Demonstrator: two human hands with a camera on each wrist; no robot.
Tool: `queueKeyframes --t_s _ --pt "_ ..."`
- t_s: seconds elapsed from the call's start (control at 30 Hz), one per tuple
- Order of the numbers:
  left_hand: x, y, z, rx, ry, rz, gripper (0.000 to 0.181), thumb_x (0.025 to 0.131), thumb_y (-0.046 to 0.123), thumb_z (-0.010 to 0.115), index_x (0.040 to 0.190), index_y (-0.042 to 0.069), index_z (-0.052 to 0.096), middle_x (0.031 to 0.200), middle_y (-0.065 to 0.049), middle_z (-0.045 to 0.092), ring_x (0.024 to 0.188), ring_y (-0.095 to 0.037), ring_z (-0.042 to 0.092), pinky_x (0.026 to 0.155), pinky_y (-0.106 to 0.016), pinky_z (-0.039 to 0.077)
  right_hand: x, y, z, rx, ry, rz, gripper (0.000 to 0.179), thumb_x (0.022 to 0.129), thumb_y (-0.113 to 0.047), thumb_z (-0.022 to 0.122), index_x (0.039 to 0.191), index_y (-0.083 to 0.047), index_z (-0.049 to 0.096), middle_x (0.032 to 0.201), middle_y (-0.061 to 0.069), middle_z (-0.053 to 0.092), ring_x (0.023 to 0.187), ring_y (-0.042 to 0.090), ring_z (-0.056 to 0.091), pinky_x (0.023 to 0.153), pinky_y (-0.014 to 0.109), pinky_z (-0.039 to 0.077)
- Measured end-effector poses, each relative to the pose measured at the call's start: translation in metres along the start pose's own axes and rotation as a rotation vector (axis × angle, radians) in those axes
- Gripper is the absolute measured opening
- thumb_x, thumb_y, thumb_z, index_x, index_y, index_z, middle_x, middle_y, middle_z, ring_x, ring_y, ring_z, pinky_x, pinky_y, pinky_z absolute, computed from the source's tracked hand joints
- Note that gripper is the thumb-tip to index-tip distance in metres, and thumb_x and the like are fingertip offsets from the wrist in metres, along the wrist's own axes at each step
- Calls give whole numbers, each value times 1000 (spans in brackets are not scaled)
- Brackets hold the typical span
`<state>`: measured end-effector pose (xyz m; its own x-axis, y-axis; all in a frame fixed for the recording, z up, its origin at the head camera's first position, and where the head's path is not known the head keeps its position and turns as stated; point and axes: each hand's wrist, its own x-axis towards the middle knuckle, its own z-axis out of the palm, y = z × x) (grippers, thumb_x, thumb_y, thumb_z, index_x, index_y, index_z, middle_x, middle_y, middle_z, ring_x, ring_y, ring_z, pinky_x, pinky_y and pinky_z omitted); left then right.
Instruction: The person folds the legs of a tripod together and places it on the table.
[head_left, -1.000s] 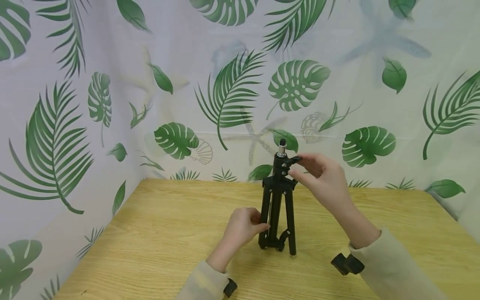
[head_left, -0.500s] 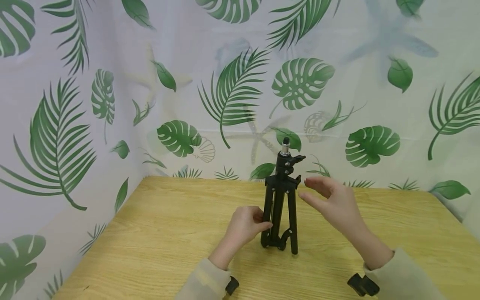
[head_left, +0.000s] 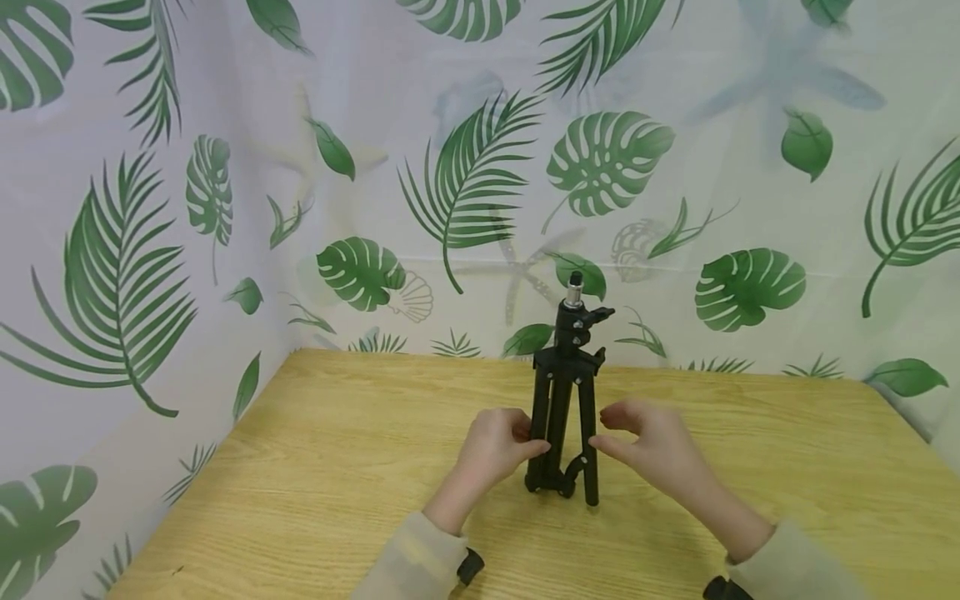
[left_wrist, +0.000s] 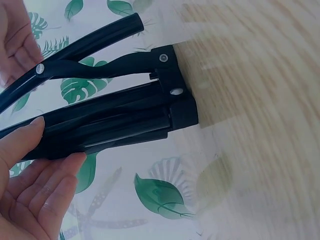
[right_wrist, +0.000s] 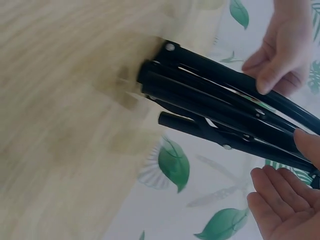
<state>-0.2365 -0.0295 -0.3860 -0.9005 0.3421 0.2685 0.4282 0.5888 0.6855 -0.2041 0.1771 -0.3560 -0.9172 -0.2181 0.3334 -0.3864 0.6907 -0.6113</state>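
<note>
A black folding tripod (head_left: pixel 570 365) with a silver-and-black stud (head_left: pixel 574 292) on top stands upright on the table, its legs drawn close together. Low on its left leg (head_left: pixel 539 408), my left hand (head_left: pixel 491 446) holds on with thumb and fingers; the left wrist view shows the thumb on one side and the fingertips on the other. My right hand (head_left: pixel 652 446) is beside the right leg (head_left: pixel 590 475), its thumb tip right at the tube. In the right wrist view its fingers (right_wrist: pixel 282 200) are extended and spread apart from the thumb. Two black clamp knobs (head_left: pixel 598 316) point right near the top.
The wood-grain table (head_left: pixel 337 467) runs back to a white cloth (head_left: pixel 360 125) printed with green leaves, which hangs behind and at the left. Black wrist mounts (head_left: pixel 470 567) show at both sleeves.
My right hand has let go of the upper clamp knob and moved down to the right leg. My left hand keeps its hold on the left leg. The tripod stays upright.
</note>
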Motion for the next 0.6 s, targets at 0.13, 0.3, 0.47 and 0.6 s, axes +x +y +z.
queueKeyframes --t_s 0.13,0.3,0.47,0.6 --pt "1 0 0 -17 -8 -10 19 74 20 72 79 3 66 69 0 63 59 -5 56 53 -18 45 -1 4 6 -16 -58 32 29 75 -19 71 92 2 62 90 13 64 83 26 61 71 42 48" --pt "1 -2 2 -30 -8 -15 18 74 20 72 79 3 66 70 0 63 59 -5 56 53 -18 45 -3 4 11 -36 -101 59 26 74 -21 71 89 -1 63 86 9 64 78 22 61 70 41 48" --pt "1 -2 2 -24 -4 -12 18 74 20 72 79 3 66 70 0 63 59 -5 56 53 -18 45 -5 2 14 -37 -93 56 23 74 -20 72 87 -2 63 82 7 65 75 20 62 70 42 48" --pt "1 -2 1 -21 -7 -18 19 74 21 72 79 3 66 70 1 63 59 -5 56 53 -18 45 -6 1 15 -45 -84 55 21 74 -19 72 85 -3 64 81 6 65 74 19 62 69 41 48"
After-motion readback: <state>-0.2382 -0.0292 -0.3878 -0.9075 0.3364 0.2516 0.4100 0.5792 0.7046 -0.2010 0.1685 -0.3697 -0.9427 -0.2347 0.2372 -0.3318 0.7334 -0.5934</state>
